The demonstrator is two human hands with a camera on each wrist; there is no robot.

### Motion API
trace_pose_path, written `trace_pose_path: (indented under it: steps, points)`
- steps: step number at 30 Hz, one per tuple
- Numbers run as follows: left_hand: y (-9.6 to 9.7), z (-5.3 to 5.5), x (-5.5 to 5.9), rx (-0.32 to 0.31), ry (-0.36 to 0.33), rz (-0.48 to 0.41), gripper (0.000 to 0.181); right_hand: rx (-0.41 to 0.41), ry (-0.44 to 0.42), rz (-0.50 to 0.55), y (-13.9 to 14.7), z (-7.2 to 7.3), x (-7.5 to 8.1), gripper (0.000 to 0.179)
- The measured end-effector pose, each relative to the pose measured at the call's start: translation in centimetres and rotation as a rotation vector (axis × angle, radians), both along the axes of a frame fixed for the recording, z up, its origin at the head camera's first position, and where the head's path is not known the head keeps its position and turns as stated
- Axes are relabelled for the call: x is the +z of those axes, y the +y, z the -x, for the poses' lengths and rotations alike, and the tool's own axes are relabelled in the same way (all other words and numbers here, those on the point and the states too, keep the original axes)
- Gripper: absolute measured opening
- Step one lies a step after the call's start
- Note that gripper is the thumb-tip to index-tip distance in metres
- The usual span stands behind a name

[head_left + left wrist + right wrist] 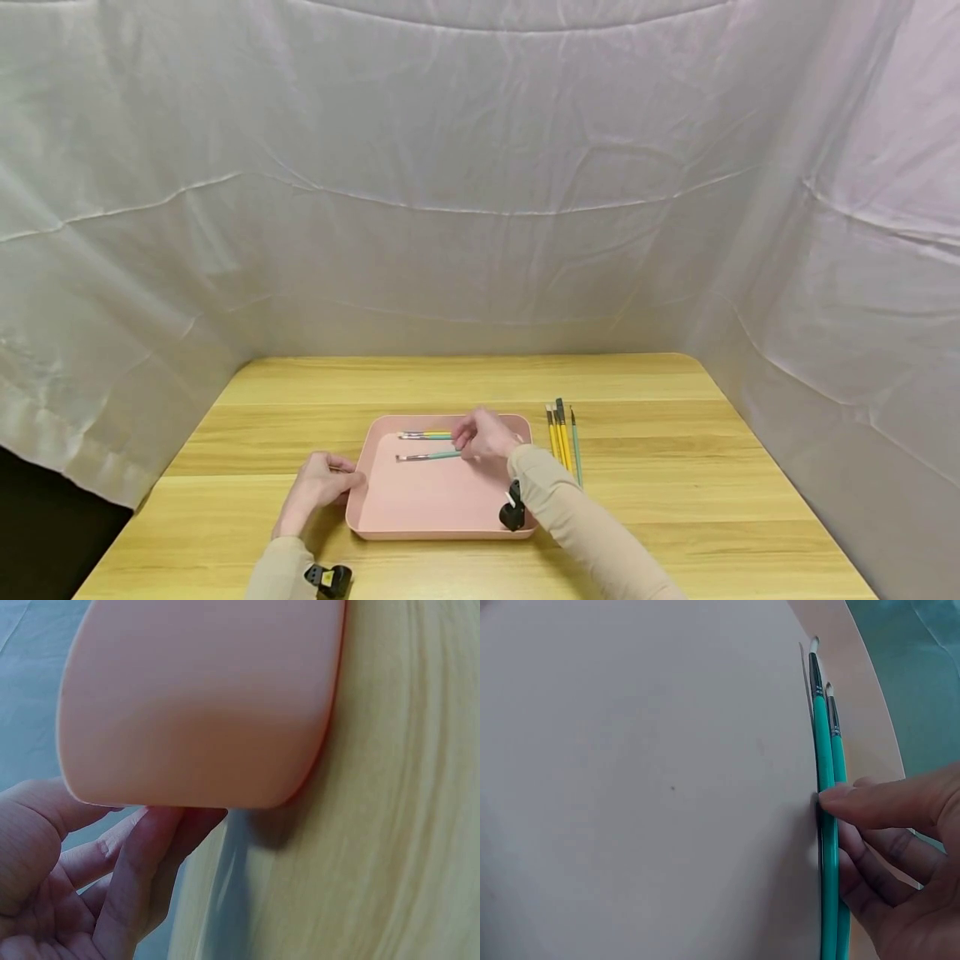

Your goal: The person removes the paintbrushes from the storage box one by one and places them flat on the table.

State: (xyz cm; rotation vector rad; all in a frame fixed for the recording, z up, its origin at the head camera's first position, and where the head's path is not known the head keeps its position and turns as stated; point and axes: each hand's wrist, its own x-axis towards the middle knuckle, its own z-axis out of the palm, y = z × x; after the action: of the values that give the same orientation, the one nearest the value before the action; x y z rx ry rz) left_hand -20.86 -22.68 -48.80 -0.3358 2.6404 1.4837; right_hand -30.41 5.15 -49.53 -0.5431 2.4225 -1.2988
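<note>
Inside the pink tray [431, 504], held at its side by the left grip [318, 485], the teal brush [427, 457] is pinched by the nearly closed right grip [486, 433], and neighbouring brushes [426, 437] could be nudged askew if it is released crookedly.

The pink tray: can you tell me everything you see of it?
The pink tray looks like smooth plastic: shallow, roughly rectangular, with rounded corners and raised walls. It sits open side up on the wooden table. Paintbrushes lie inside near its far wall, and the person's left hand pinches its left side.
</note>
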Motion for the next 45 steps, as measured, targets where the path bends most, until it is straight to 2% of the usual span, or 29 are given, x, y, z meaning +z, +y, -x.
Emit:
trace_pose_path:
  steps: [6,16,26,31,38,45]
  points:
    - [0.0,0.0,-0.1,0.005,0.004,0.000,0.026,0.020,0.018,-0.052,0.1,-0.1,0.1,0.026]
    - [0.0,-0.1,-0.1,0.002,0.004,0.007,0.026,0.119,0.181,-0.171,0.1,-0.3,0.4,0.021]
    - [0.0,0.0,-0.1,0.007,-0.002,0.002,0.027,0.140,0.257,-0.188,0.4,0.1,0.2,0.020]
    - [0.0,0.0,-0.1,0.003,-0.004,-0.008,0.027,0.142,0.245,-0.180,0.5,0.2,0.3,0.020]
    - [-0.1,0.1,-0.2,0.004,0.000,-0.022,0.025,0.127,0.166,-0.158,0.6,-0.1,0.9,0.023]
    - [-0.1,0.1,-0.2,0.002,-0.002,-0.044,0.026,0.123,0.169,-0.102,0.9,-0.3,1.6,0.025]
